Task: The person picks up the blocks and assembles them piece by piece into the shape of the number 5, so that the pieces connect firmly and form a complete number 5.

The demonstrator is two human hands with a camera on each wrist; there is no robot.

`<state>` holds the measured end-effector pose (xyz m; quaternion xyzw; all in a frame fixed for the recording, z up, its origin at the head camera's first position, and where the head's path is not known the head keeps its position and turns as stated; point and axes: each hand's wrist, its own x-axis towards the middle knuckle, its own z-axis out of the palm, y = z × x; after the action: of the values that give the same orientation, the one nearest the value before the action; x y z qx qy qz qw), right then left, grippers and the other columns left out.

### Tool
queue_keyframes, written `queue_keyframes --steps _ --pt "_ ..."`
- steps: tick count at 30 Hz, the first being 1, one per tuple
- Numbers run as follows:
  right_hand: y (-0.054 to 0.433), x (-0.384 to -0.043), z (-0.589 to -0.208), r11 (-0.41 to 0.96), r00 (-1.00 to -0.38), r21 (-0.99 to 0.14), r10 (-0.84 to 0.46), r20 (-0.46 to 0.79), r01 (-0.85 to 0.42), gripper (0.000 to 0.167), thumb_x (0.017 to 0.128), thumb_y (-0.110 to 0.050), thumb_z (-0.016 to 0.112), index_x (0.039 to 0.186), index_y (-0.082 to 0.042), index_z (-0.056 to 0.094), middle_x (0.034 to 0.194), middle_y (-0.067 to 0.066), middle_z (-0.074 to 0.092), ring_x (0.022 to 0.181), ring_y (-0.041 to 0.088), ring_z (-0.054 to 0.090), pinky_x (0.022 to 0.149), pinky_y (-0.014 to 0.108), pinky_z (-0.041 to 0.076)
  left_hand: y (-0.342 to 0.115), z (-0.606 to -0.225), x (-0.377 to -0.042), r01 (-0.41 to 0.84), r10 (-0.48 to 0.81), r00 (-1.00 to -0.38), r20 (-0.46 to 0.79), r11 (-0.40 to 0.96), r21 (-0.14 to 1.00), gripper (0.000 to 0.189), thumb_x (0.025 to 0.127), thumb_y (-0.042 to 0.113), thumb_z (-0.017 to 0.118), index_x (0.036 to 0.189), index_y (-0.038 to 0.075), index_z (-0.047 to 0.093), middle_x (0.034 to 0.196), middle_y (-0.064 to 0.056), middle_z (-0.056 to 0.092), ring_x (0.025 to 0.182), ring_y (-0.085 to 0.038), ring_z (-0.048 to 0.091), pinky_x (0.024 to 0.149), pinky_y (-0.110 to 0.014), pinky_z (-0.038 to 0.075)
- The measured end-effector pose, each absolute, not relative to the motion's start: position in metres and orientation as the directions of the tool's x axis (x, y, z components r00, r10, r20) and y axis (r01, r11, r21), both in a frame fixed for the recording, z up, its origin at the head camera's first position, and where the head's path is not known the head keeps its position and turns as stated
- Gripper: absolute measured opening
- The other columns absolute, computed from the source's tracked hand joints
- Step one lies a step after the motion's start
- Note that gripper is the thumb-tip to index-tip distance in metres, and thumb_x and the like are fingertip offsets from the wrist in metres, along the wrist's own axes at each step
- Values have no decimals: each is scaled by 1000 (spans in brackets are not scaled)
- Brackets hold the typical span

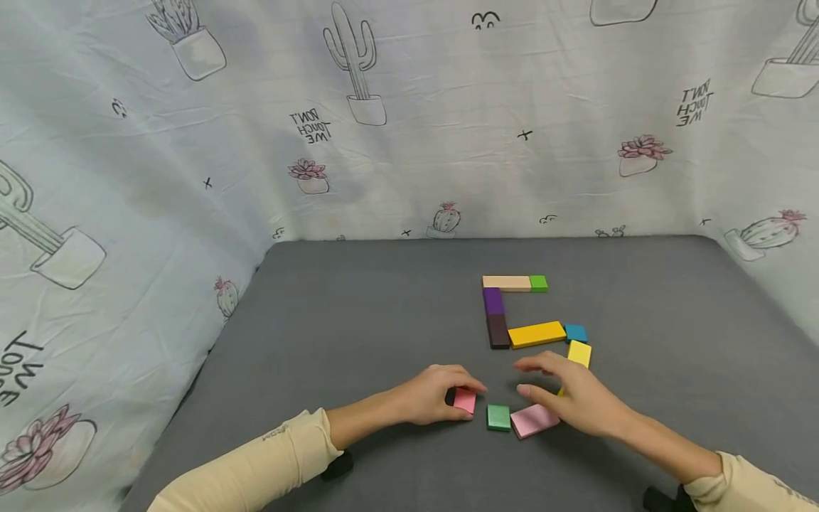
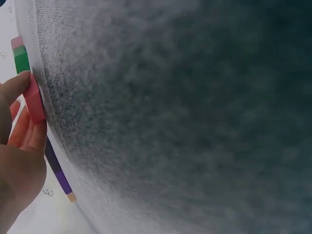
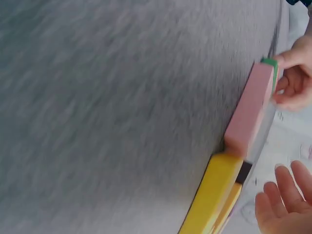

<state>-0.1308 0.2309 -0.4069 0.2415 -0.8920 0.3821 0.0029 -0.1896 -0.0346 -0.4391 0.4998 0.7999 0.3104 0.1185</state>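
Observation:
My left hand (image 1: 431,395) holds a coral-pink block (image 1: 465,400) between thumb and fingers, low at the table. In the left wrist view the thumb is at one end of the coral-pink block (image 2: 34,100), fingertips at the other. Just right of it lies a green block (image 1: 498,418), then a light pink block (image 1: 533,421) slightly askew. My right hand (image 1: 589,400), fingers apart and holding nothing, hovers above the light pink block's right end and partly covers a yellow block (image 1: 579,353). In the right wrist view, the right hand (image 3: 287,207) is beside the blocks, fingers extended.
On the grey table (image 1: 358,306), further blocks continue the bent line: blue (image 1: 576,333), orange-yellow (image 1: 537,334), dark brown (image 1: 498,332), purple (image 1: 493,301), beige (image 1: 506,283) and bright green (image 1: 539,284). A white cloth (image 1: 448,163) printed with cacti hangs behind the table and at its sides.

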Motion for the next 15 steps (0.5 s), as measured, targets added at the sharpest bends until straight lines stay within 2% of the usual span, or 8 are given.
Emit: queue_keyframes --steps 5,11,12,15 --pt "242 -132 -403 660 -911 -635 -354 209 -402 32 91 -24 67 117 -7 64 115 0 63 105 19 58 83 46 48 -29 -441 -193 737 889 -439 127 275 617 38 82 16 77 119 9 66 110 -1 64 102 -2 53 87 -13 39" --pt "253 -132 -401 690 -927 -620 -306 216 -372 33 91 -24 67 118 -6 63 116 1 63 108 24 56 85 49 45 -23 -441 -194 744 902 -411 133 247 620 40 82 15 77 119 8 65 111 -2 64 102 -2 54 86 -12 39" --pt "254 -132 -401 692 -929 -622 -300 214 -367 33 91 -24 67 119 -6 63 117 2 63 103 24 57 84 48 46 -22 -441 -194 745 904 -406 134 242 622 40 82 14 77 119 8 65 111 -2 64 102 -2 54 86 -12 39" --pt "258 -131 -402 698 -934 -622 -288 209 -354 34 92 -23 66 120 -5 62 118 3 62 104 25 56 84 49 46 -19 -441 -194 749 909 -396 133 235 620 40 82 14 78 119 8 65 111 -2 64 101 -3 54 85 -11 39"
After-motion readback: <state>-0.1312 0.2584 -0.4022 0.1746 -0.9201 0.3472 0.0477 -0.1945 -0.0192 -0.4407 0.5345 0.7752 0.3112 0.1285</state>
